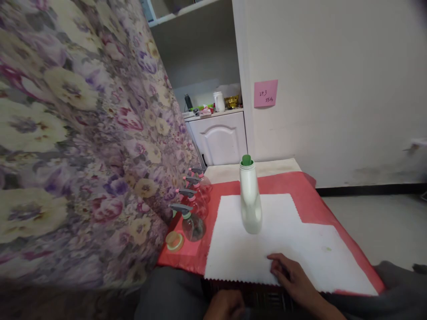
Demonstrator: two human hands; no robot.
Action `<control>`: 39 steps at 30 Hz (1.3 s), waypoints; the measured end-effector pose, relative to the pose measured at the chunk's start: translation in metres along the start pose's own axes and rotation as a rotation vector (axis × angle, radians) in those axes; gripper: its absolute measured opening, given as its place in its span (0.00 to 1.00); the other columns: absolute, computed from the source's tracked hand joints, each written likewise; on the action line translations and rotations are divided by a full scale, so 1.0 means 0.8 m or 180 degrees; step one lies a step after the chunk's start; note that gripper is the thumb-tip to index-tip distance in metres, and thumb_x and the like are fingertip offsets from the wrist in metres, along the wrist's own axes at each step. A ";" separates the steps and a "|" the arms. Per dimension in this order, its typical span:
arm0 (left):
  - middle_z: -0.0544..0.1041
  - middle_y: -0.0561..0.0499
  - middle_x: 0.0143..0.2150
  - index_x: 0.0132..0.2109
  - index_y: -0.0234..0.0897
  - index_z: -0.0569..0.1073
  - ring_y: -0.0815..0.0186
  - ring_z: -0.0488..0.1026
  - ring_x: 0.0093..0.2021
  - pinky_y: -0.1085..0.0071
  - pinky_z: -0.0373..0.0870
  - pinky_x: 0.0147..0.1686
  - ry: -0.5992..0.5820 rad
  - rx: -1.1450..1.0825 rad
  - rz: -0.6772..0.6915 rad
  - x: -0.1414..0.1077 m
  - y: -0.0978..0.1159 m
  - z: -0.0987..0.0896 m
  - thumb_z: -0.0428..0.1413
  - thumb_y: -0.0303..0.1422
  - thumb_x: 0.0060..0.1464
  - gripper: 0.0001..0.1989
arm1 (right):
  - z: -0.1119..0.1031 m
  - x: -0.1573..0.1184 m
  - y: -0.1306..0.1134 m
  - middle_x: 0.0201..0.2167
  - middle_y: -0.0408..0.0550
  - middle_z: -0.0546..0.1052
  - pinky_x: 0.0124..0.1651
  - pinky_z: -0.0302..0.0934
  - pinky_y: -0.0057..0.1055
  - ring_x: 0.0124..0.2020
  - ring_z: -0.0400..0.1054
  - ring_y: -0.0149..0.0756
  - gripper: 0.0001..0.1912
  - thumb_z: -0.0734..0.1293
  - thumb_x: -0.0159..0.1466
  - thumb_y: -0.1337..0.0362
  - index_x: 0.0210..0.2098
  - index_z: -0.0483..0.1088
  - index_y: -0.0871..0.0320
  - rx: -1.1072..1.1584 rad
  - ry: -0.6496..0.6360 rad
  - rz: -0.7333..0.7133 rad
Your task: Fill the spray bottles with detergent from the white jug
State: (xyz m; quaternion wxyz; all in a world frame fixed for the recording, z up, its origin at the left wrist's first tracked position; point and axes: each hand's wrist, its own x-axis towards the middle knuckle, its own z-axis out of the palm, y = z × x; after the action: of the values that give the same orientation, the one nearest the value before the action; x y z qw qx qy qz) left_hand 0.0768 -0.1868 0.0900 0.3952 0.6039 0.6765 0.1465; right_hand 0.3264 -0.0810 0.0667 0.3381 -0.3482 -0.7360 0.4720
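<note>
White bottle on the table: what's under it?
The bottle stands on a white cloth, which lies over a red sheet. The bottle's base covers the spot directly beneath, so anything there can't be seen.

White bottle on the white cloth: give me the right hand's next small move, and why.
Probably reach the right hand forward and a little left to the white bottle: it stands upright and untouched on the white cloth, just beyond that hand, which appears to hold nothing.
</note>
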 end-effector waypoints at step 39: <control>0.69 0.54 0.26 0.27 0.41 0.64 0.63 0.68 0.29 0.70 0.65 0.33 0.2061 -0.0201 0.0173 0.016 -0.055 -0.093 0.47 0.41 0.54 0.12 | 0.001 0.001 -0.003 0.29 0.42 0.71 0.35 0.60 0.30 0.30 0.65 0.35 0.14 0.59 0.66 0.57 0.48 0.67 0.56 -0.0103 -0.0007 0.0117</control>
State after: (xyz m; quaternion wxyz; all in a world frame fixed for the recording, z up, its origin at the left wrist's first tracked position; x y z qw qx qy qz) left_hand -0.0061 -0.1642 0.1039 0.1741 0.5313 0.7458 0.3624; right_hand 0.3248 -0.0818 0.0687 0.3229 -0.3667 -0.7373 0.4665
